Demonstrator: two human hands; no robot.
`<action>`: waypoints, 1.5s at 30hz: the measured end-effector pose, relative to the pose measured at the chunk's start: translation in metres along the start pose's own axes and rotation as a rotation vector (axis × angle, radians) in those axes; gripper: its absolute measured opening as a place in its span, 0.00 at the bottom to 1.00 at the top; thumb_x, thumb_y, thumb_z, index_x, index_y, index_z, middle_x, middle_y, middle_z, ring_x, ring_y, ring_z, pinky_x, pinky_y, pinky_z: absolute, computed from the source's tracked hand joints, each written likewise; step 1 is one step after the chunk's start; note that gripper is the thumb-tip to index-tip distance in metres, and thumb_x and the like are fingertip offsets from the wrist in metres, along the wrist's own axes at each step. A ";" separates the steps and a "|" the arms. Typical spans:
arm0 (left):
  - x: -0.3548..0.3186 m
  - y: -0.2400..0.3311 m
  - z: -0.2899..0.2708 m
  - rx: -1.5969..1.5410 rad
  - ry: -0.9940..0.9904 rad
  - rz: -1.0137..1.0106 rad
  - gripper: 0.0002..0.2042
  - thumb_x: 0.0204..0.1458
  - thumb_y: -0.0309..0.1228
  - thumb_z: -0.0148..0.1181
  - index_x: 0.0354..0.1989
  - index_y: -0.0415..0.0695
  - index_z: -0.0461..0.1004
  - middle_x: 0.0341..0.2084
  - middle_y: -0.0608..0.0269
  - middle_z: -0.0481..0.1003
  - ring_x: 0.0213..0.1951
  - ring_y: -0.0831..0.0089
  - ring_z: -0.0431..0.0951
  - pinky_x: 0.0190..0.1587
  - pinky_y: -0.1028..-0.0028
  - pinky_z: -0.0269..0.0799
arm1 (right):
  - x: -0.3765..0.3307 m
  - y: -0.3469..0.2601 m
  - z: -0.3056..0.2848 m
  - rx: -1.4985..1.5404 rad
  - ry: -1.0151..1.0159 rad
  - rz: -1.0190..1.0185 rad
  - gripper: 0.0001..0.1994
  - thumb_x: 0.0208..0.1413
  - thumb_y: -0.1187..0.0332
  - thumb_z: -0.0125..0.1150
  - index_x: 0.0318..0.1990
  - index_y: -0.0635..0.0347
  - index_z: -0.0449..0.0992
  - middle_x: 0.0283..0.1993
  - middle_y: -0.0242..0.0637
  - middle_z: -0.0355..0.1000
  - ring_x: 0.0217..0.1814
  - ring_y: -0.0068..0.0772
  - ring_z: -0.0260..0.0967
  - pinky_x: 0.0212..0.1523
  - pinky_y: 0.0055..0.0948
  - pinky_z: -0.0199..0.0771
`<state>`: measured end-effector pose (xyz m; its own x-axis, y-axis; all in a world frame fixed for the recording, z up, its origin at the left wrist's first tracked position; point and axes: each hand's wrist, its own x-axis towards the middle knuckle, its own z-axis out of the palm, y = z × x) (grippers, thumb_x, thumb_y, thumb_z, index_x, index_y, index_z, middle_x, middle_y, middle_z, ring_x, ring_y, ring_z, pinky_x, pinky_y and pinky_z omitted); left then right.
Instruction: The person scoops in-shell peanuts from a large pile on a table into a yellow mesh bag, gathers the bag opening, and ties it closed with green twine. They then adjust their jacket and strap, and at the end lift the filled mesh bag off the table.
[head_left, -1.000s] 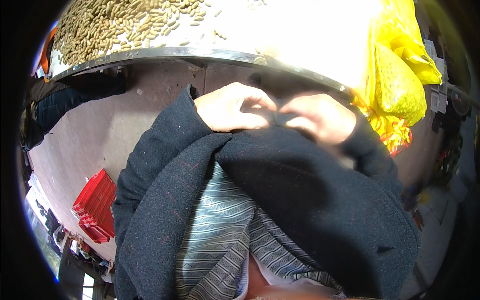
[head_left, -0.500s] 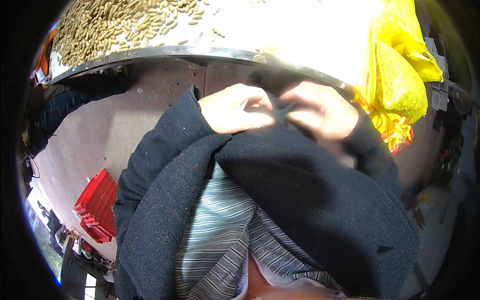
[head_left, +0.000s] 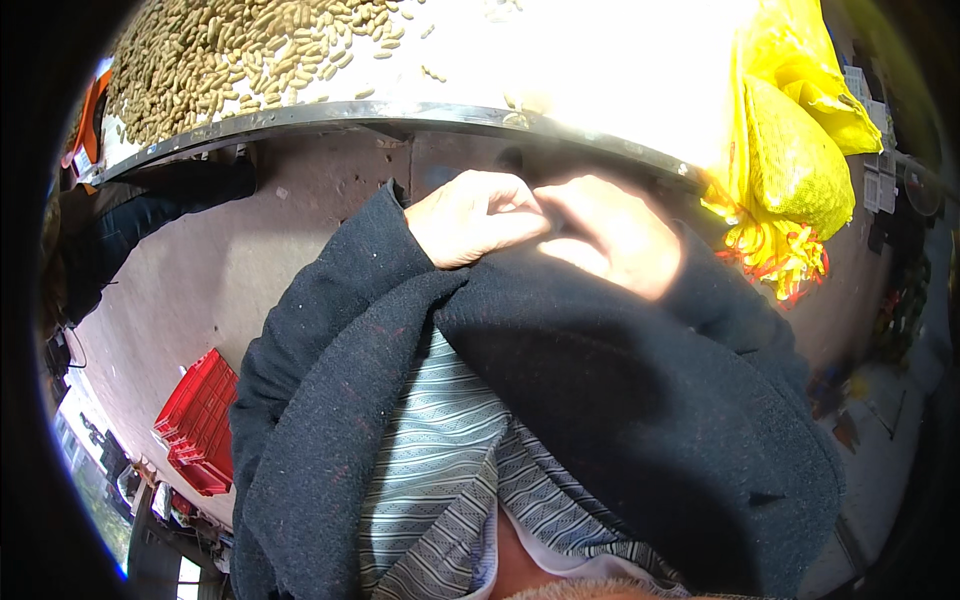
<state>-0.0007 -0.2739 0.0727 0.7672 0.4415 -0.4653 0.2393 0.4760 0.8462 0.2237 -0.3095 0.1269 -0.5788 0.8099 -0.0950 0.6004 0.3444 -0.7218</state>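
My left hand (head_left: 478, 218) and my right hand (head_left: 620, 232) meet at the front lower edge of the dark jacket (head_left: 560, 310) I wear. Thumb and fingers of the left are pinched together, their tips touching those of the right. The right hand is closed too, bright with glare. What lies between the fingertips is hidden. Both hands are just short of the near edge of a white-topped table (head_left: 430, 112). Inside the jacket's opening shows a striped grey shirt (head_left: 440, 420).
Many brown pods like unshelled peanuts (head_left: 230, 60) are spread over the table's left part. Yellow mesh sacks (head_left: 800, 160) hang at its right end, with red and yellow ties (head_left: 785, 250). Red crates (head_left: 200, 420) stand on the floor at left, near another person's dark-trousered leg (head_left: 150, 210).
The right hand, blurred before and a little apart from the left, has come against it. A small grey strip seen between the hands earlier is now covered. The view has tilted slightly.
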 end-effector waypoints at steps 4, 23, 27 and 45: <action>-0.002 -0.002 0.002 -0.033 0.031 0.016 0.09 0.60 0.31 0.60 0.42 0.38 0.76 0.33 0.69 0.76 0.36 0.84 0.73 0.43 0.81 0.70 | -0.001 -0.006 -0.001 0.051 -0.026 0.111 0.23 0.57 0.61 0.63 0.56 0.63 0.71 0.44 0.46 0.73 0.45 0.45 0.73 0.48 0.37 0.75; -0.008 0.005 0.007 -0.152 0.115 0.090 0.10 0.59 0.27 0.61 0.45 0.38 0.72 0.30 0.70 0.73 0.32 0.86 0.71 0.37 0.85 0.69 | 0.009 0.001 0.002 0.162 -0.135 0.106 0.15 0.57 0.59 0.64 0.40 0.65 0.76 0.39 0.44 0.72 0.45 0.42 0.70 0.49 0.37 0.72; -0.007 0.007 0.010 -0.072 0.127 0.038 0.10 0.61 0.32 0.59 0.44 0.38 0.73 0.29 0.70 0.73 0.31 0.85 0.70 0.36 0.84 0.67 | 0.011 0.008 0.000 0.356 -0.197 0.220 0.17 0.56 0.56 0.66 0.38 0.62 0.75 0.35 0.41 0.70 0.36 0.33 0.68 0.38 0.31 0.72; 0.006 0.006 0.007 0.188 0.085 0.138 0.14 0.61 0.37 0.57 0.37 0.37 0.78 0.25 0.71 0.73 0.28 0.84 0.66 0.32 0.82 0.63 | -0.048 0.044 -0.041 0.432 -0.617 0.418 0.15 0.56 0.57 0.67 0.31 0.60 0.73 0.26 0.29 0.69 0.28 0.21 0.63 0.32 0.29 0.67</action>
<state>0.0100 -0.2733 0.0769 0.7496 0.5582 -0.3557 0.2483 0.2609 0.9329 0.3005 -0.3136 0.1279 -0.6284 0.3842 -0.6764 0.6410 -0.2368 -0.7301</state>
